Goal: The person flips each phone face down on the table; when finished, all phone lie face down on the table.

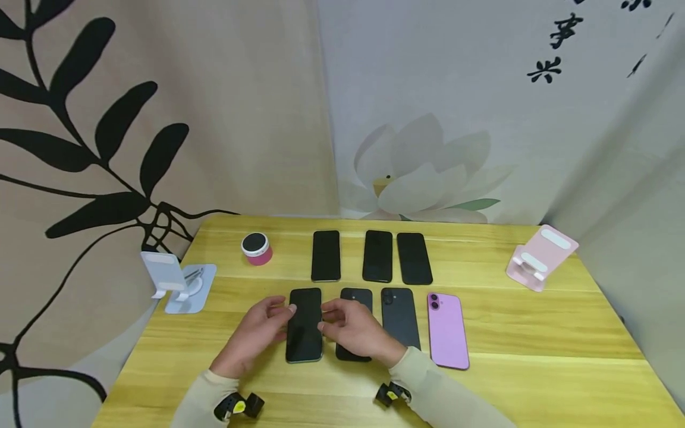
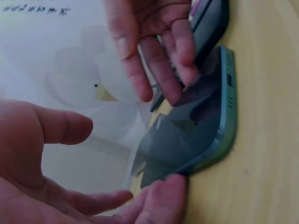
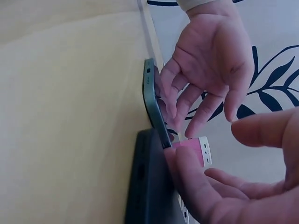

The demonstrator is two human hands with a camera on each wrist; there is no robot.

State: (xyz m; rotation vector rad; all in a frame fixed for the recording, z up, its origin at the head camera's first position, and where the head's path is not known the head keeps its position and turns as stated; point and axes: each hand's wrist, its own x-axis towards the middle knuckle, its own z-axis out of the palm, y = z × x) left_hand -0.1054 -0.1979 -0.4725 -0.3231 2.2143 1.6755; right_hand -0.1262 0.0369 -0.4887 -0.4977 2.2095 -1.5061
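A green-edged phone (image 1: pixel 304 333) lies dark screen up on the table (image 1: pixel 535 368).

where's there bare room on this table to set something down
The widest bare patch of table lies right of the purple phone, in front of the pink stand. Another lies between that stand and the rightmost back-row phone. The middle is crowded: the left hand and right hand flank a dark phone, with more phones close to its right.
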